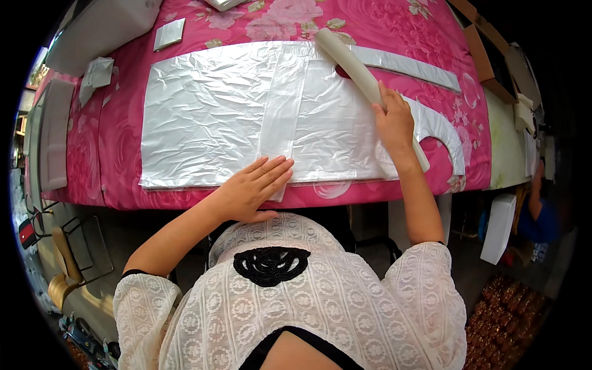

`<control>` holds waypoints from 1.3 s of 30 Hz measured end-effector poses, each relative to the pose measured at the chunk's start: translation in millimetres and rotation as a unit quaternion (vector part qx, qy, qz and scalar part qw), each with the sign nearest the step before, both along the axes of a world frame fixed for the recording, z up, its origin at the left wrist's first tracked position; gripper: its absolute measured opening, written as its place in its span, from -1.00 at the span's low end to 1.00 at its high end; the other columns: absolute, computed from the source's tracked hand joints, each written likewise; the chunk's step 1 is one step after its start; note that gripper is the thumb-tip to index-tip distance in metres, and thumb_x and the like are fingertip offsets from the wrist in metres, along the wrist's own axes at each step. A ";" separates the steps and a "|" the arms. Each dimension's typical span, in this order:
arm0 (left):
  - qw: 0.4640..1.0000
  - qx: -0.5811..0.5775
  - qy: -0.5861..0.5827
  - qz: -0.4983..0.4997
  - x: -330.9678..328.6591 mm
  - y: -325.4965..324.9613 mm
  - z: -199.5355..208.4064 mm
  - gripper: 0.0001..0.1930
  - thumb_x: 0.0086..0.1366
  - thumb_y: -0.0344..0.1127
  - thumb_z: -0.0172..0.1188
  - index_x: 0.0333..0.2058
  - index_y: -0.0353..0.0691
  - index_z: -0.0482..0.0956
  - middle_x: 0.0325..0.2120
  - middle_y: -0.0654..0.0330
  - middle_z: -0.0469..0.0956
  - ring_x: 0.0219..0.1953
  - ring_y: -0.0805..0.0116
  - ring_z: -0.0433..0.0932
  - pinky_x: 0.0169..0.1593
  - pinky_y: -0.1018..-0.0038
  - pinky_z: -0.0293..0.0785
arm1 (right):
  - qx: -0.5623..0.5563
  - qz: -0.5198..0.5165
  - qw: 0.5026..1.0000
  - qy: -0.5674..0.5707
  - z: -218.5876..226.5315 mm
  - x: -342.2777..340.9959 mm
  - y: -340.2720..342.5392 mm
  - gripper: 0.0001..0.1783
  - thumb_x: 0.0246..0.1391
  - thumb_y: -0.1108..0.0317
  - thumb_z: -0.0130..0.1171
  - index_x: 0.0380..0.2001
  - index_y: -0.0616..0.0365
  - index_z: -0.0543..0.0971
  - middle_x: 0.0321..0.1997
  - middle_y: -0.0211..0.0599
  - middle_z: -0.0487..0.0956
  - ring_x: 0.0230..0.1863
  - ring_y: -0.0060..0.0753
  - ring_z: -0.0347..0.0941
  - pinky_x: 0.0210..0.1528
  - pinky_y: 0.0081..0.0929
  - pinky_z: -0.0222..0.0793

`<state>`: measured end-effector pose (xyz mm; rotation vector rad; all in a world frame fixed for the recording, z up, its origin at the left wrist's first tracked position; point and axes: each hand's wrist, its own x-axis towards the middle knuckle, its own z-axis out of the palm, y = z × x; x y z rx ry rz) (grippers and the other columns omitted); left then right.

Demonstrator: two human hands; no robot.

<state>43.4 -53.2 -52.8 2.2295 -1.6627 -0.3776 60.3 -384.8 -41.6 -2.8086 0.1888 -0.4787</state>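
A shiny white plastic sheet [197,117], apron-like with long straps and curved cut-outs at its right end, lies spread and wrinkled on the pink flowered cloth [120,154]. A folded band [283,92] of the same plastic crosses its middle. My left hand [256,188] rests flat on the sheet's near edge, fingers stretched out and nothing in them. Slanting across the right part is a long cream-white tube [348,58]. My right hand [394,120] is closed round its middle. One strap [410,69] runs out to the far right beyond the tube.
Small folded white plastic packets [169,34] lie at the far left of the cloth. A large pale bundle [102,31] stands at the back left corner. Cardboard boxes [490,58] line the right side. At the far right is another person's arm and blue sleeve [538,216].
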 end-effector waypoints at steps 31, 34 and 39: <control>0.978 -0.202 -0.003 0.054 -35.3 16.6 -20.7 -0.60 0.06 -0.43 0.12 -0.05 -0.28 0.47 0.10 0.05 0.34 0.17 0.18 0.31 0.22 0.23 0.22 | 0.166 0.505 0.839 0.113 -7.7 -38.1 107.9 -0.49 -0.19 0.58 0.10 -0.04 0.17 0.47 0.07 -0.21 0.45 0.15 -0.11 0.29 0.16 -0.27 0.26; 0.964 -0.257 0.005 0.069 -24.9 16.7 -13.6 -0.54 0.00 -0.42 0.20 -0.04 -0.25 0.46 0.07 0.07 0.38 0.15 0.18 0.34 0.20 0.22 0.24 | 0.164 0.467 0.867 0.065 -14.8 -49.3 111.4 -0.56 -0.16 0.51 0.12 -0.09 0.21 0.49 0.02 -0.18 0.47 0.12 -0.15 0.33 0.15 -0.30 0.28; 0.975 -0.150 -0.041 0.157 -6.5 4.9 -1.5 -0.42 -0.10 -0.48 0.19 0.02 -0.24 0.41 0.02 0.10 0.45 0.10 0.18 0.39 0.17 0.22 0.28 | 0.111 0.392 0.913 -0.001 -23.1 -46.6 109.7 -0.73 -0.12 0.44 0.16 -0.26 0.13 0.55 -0.13 -0.27 0.53 -0.10 -0.21 0.44 -0.07 -0.35 0.39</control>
